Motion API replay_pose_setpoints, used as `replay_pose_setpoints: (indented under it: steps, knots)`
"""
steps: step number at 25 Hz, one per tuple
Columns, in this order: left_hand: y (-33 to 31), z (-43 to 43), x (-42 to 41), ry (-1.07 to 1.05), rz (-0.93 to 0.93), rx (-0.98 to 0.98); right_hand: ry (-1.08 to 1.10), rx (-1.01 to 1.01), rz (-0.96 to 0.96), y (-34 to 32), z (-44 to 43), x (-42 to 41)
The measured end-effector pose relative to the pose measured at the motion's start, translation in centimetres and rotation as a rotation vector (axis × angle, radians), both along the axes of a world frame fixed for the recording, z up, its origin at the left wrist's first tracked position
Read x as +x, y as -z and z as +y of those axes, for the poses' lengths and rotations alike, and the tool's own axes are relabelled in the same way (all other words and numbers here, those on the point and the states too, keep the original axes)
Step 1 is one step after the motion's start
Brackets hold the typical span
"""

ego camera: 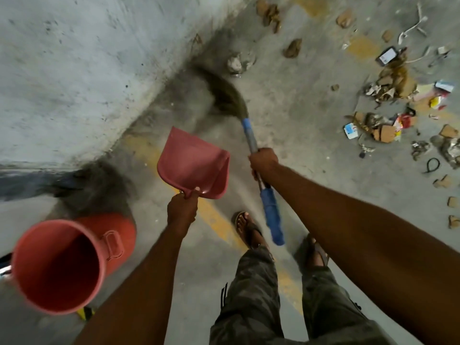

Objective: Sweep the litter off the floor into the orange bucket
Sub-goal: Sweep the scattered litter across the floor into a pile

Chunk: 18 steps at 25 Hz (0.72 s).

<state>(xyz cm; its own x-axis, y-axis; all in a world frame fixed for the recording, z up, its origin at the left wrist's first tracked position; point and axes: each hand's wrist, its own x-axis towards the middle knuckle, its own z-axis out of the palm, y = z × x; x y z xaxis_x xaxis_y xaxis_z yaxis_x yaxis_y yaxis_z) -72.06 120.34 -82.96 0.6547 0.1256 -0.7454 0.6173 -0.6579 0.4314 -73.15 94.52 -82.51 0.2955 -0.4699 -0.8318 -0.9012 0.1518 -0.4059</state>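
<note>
My left hand (182, 210) grips the handle of a pink dustpan (196, 163), held above the floor with its mouth pointing away from me. My right hand (263, 162) is closed around the blue-and-metal handle of a broom (249, 131); its dark bristles (224, 92) blur against the floor near the wall's foot. The orange bucket (64, 265) stands at the lower left, open and tilted toward me, with nothing visible inside. Litter (388, 95) of cardboard scraps, wrappers and paper is spread over the floor at the right. A crumpled lump (235, 64) lies just beyond the bristles.
A stained concrete wall (74, 70) fills the upper left, meeting the floor along a dusty diagonal edge. A faded yellow line (214, 217) crosses the floor under the dustpan. My sandalled feet (249, 227) stand at the bottom centre. Brown clumps (270, 13) lie at the top.
</note>
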Motion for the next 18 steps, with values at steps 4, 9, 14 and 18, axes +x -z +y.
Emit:
replay_pose_setpoints:
  steps: [4,9,14,18]
  knots:
    - [-0.7,0.6,0.4,-0.069,0.017,-0.02,0.293,-0.144,-0.053,-1.8,0.9,1.2]
    - [-1.6,1.2,0.6,-0.123,0.0,0.015,0.175,-0.024,-0.208,-4.7,6.1,-3.4]
    - [-1.5,1.5,2.7,-0.199,-0.014,0.018,-0.073,0.267,-0.187,-1.8,3.1,3.3]
    - [-0.6,-1.4,5.4,-0.173,-0.017,0.013,0.167,0.225,-0.1,2.5,-2.2,10.0]
